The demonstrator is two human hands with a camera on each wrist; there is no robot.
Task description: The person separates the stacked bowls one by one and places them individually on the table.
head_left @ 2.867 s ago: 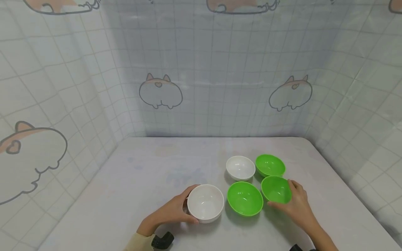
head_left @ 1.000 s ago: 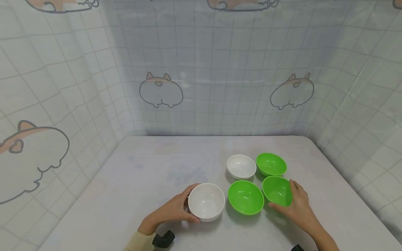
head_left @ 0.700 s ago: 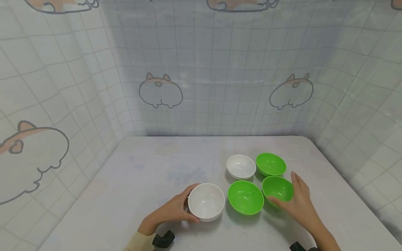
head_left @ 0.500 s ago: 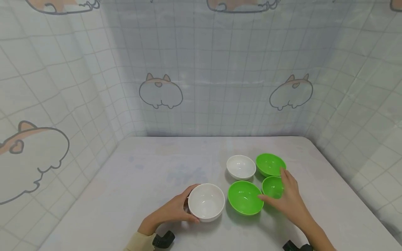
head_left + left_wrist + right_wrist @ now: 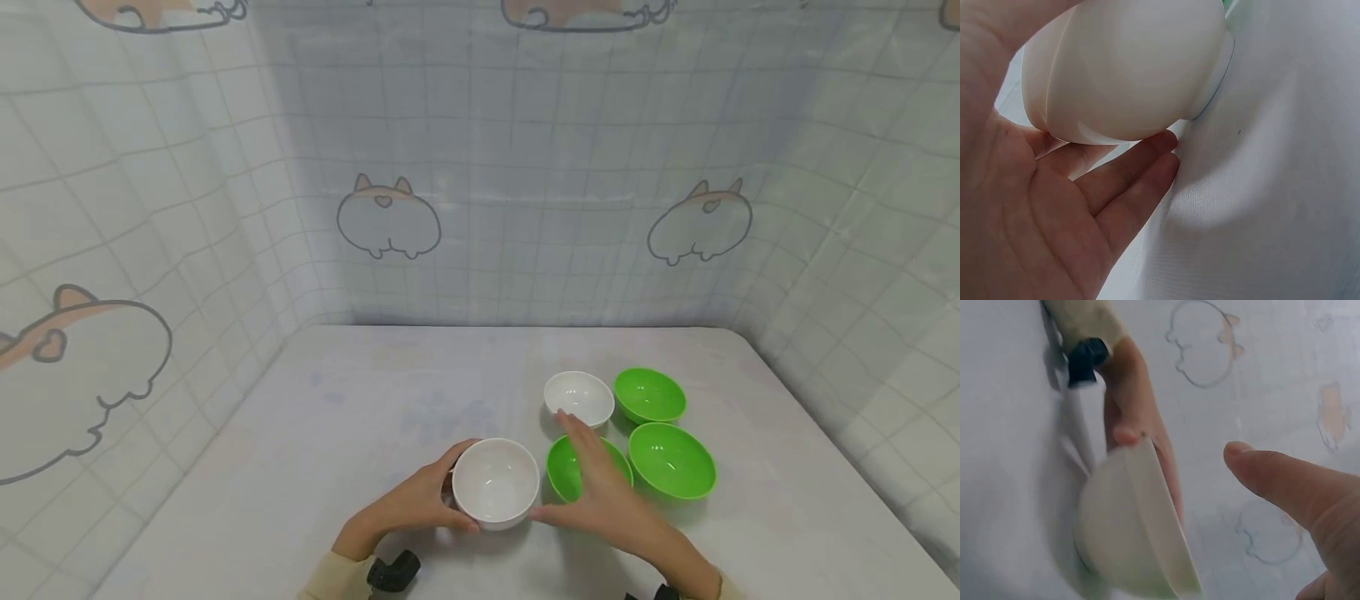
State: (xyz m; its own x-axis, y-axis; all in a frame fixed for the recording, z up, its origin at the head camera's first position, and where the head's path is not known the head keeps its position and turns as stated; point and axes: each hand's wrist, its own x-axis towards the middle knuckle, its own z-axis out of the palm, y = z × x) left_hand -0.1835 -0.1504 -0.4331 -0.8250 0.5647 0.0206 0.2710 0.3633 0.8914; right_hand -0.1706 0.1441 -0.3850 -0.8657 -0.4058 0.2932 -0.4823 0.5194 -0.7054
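My left hand (image 5: 420, 504) grips a white bowl (image 5: 496, 483) by its left side, thumb at the front and fingers behind. In the left wrist view, fingers of that hand (image 5: 1054, 206) lie along the bowl's outer wall (image 5: 1135, 69), close to its foot. A line runs below the rim of this bowl (image 5: 1125, 519); whether a second one is nested there I cannot tell. With thumb and fingers spread and holding nothing, my right hand (image 5: 607, 504) hovers over the front green bowl (image 5: 564, 472), partly hiding it. Its thumb tip is near the white bowl's right side.
Another white bowl (image 5: 577, 396) stands behind, beside a green bowl (image 5: 649, 395). A further green bowl (image 5: 672, 461) sits at the front right. All are on a white-covered table (image 5: 360, 392), with a checked cloth wall (image 5: 540, 192) around it.
The right hand held the rightmost green bowl, then let go and moved left across the front green bowl toward the white bowl. The left hand has kept its grip.
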